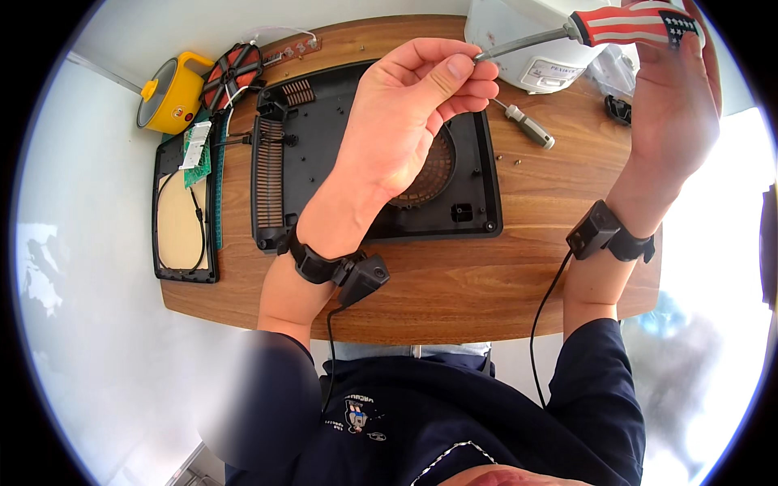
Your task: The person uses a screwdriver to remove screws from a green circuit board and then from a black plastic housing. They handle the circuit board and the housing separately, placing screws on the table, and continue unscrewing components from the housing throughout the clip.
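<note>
We hold a flag-patterned screwdriver (pixel 587 29) above the desk (pixel 454 292), right grip (pixel 668 105) around its handle (pixel 632 26), left grip (pixel 413 105) pinching its tip (pixel 480 57), where a sudden push could jab our fingers (pixel 448 71)

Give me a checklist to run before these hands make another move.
1. Right hand holding the striped screwdriver by its handle: ok.
2. Left hand with thumb and fingers at the screwdriver's tip: ok.
3. Screw on that tip: cannot tell, fingers hide it.
4. Black casing lying on the table: ok.
5. Small loose screws put away: not ok, they lie right of the casing.
6. Wrist-device cables clear of the casing: ok, both hang toward the person's body.
</note>
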The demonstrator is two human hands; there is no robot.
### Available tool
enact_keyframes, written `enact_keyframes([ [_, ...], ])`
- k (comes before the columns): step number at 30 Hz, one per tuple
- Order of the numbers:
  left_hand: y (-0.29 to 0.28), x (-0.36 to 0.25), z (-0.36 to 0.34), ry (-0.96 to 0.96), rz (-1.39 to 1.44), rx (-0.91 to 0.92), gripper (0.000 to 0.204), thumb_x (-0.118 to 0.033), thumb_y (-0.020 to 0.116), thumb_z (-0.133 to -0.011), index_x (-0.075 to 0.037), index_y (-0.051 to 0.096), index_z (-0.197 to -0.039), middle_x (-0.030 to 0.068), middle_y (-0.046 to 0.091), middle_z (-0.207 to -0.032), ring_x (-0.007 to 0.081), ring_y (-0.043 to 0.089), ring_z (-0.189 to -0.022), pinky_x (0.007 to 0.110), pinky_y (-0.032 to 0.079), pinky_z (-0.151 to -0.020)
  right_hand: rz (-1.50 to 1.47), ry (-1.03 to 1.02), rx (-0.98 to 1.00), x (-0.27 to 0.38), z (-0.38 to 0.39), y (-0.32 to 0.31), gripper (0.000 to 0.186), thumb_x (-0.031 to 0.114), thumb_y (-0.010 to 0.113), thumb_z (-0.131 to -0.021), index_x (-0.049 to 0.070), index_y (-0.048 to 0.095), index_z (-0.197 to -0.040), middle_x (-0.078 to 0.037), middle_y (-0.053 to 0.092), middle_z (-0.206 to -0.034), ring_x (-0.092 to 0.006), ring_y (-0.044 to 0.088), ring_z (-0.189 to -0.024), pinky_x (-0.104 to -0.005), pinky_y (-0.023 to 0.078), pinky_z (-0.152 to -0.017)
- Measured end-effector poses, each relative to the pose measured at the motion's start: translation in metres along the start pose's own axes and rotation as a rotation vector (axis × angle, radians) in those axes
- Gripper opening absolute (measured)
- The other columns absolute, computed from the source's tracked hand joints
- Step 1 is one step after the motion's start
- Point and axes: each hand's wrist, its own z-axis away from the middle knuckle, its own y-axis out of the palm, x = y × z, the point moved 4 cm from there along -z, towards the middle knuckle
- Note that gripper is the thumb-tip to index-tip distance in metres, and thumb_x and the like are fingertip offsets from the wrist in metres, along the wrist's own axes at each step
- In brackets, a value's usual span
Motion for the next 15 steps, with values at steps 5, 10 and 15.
enact_keyframes([
  [5,0.001,0.001,-0.001,-0.013,0.018,-0.036,0.019,-0.013,0.068,-0.101,0.0,0.069,-0.116,0.0141,0.076,-0.106,0.0214,0.074,-0.094,0.033,0.06,-0.088,-0.126,-0.34,0.49,0.05,0.049,-0.02,0.055,0.031,0.047,-0.112,-0.004,0.04,-0.153,-0.025,0.059,-0.138,-0.0328,0.063,-0.125,-0.0407,0.054,-0.107],
  [10,-0.002,0.002,-0.001,-0.019,-0.006,0.006,0.02,-0.012,0.066,-0.103,-0.001,0.068,-0.119,0.0122,0.075,-0.109,0.0196,0.073,-0.098,0.032,0.06,-0.09,-0.096,-0.178,0.377,0.054,0.05,-0.014,0.056,0.033,0.047,-0.112,-0.004,0.039,-0.154,-0.025,0.059,-0.137,-0.032,0.064,-0.122,-0.0405,0.054,-0.105],
  [15,-0.003,-0.003,-0.001,-0.032,-0.15,0.001,0.02,-0.012,0.067,-0.102,-0.001,0.069,-0.119,0.0121,0.075,-0.109,0.02,0.073,-0.099,0.032,0.059,-0.091,-0.096,-0.221,0.417,0.058,0.049,-0.013,0.056,0.033,0.047,-0.111,-0.004,0.039,-0.153,-0.024,0.059,-0.134,-0.0318,0.065,-0.119,-0.0402,0.056,-0.101],
])
